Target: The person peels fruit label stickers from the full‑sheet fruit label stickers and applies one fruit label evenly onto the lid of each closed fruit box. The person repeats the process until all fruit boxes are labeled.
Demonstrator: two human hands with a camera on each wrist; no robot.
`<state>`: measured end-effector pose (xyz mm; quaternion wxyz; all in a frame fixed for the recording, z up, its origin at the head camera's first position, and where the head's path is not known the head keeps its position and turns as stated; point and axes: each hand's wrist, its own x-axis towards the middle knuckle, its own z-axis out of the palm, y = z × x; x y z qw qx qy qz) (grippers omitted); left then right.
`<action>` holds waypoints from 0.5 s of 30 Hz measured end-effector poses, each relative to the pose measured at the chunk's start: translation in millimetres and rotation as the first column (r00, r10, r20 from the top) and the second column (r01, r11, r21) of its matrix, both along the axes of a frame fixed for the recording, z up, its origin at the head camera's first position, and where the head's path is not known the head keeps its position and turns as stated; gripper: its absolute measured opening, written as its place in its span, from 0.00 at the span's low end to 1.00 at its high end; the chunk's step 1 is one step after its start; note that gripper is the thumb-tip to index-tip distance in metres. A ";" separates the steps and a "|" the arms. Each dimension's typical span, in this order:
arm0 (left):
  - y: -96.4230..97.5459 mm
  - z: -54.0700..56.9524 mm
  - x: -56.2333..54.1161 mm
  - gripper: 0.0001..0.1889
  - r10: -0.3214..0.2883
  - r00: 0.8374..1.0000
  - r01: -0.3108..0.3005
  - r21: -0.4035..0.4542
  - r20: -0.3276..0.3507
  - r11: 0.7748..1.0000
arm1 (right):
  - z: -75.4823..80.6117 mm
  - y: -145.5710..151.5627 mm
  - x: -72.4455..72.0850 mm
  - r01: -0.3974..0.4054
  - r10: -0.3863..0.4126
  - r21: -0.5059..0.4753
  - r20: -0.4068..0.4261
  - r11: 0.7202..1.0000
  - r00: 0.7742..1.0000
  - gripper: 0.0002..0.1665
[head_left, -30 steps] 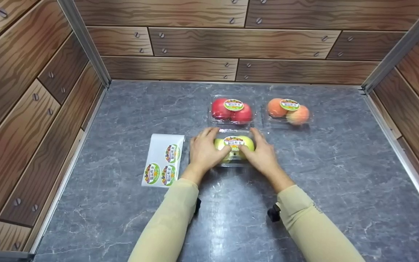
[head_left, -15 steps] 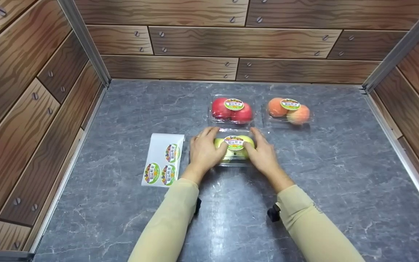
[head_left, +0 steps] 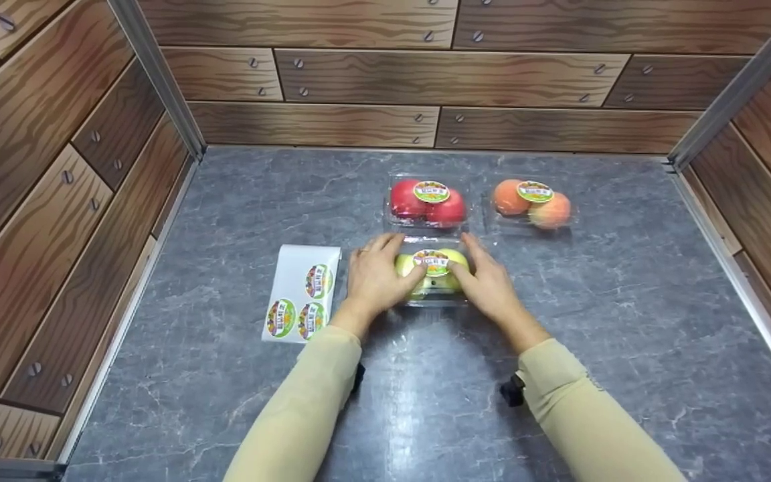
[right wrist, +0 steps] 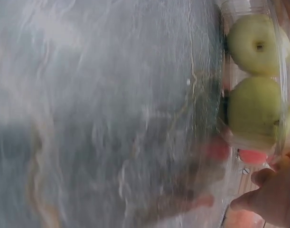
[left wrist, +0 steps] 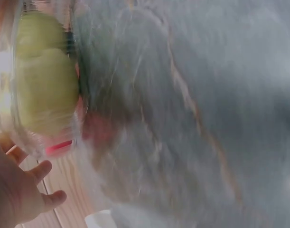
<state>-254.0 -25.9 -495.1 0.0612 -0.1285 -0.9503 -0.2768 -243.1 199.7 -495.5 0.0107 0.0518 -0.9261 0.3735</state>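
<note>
A clear plastic fruit box (head_left: pixel 436 299) with two green apples (right wrist: pixel 255 111) inside sits on the grey table in the middle of the head view. On its lid is an oval fruit sticker (head_left: pixel 431 257). My left hand (head_left: pixel 376 278) holds the box's left side, its thumb on the lid at the sticker's lower edge. From the other side my right hand (head_left: pixel 490 282) grips the box, thumb by the sticker's right edge. Fingers of both hands reach to the far corners. Each wrist view shows the green apples through the box wall, with fingers spread beside it.
Behind lies a clear box of red apples (head_left: pixel 446 208), and right of that a box of orange-coloured fruit (head_left: pixel 549 210); both bear stickers. A white sticker sheet (head_left: pixel 292 268) with three labels lies left of my left hand. Wood-patterned walls (head_left: pixel 359 77) enclose the grey tabletop (head_left: pixel 626 301).
The thumbs have shifted over the lid: both slid outward from the sticker's middle, then the left thumb came back inward. The box has stayed in place.
</note>
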 end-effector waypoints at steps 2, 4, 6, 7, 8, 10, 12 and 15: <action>-2.9 2.1 1.5 0.47 -0.028 1.000 0.028 -0.050 0.001 0.998 | 1.0 3.6 0.5 -0.049 0.050 0.033 -0.018 0.998 0.999 0.46; -5.7 3.6 4.1 0.50 -0.057 0.998 0.056 -0.099 -0.005 0.993 | 1.7 7.9 2.0 -0.089 0.091 0.075 -0.032 0.993 0.995 0.49; -8.4 4.0 7.0 0.52 -0.083 0.996 0.080 -0.148 -0.013 0.986 | 2.0 12.4 3.9 -0.120 0.126 0.127 -0.047 0.985 0.991 0.53; -9.8 4.1 8.7 0.53 -0.094 0.995 0.090 -0.173 -0.018 0.981 | 2.3 14.6 5.2 -0.129 0.138 0.152 -0.049 0.980 0.989 0.55; -11.4 4.4 10.3 0.54 -0.102 0.994 0.095 -0.201 -0.024 0.975 | 2.8 16.9 6.7 -0.137 0.149 0.182 -0.052 0.974 0.988 0.57; -14.3 5.1 13.0 0.56 -0.112 0.993 0.099 -0.257 -0.036 0.961 | 3.9 20.6 9.9 -0.153 0.172 0.239 -0.059 0.959 0.983 0.60; -16.9 6.0 15.7 0.56 -0.125 0.990 0.101 -0.313 -0.060 0.944 | 4.2 23.8 13.2 -0.166 0.194 0.286 -0.070 0.944 0.979 0.63; -20.2 6.0 18.9 0.57 -0.151 0.984 0.104 -0.381 -0.096 0.919 | 2.6 27.3 18.6 -0.178 0.224 0.345 -0.096 0.921 0.970 0.66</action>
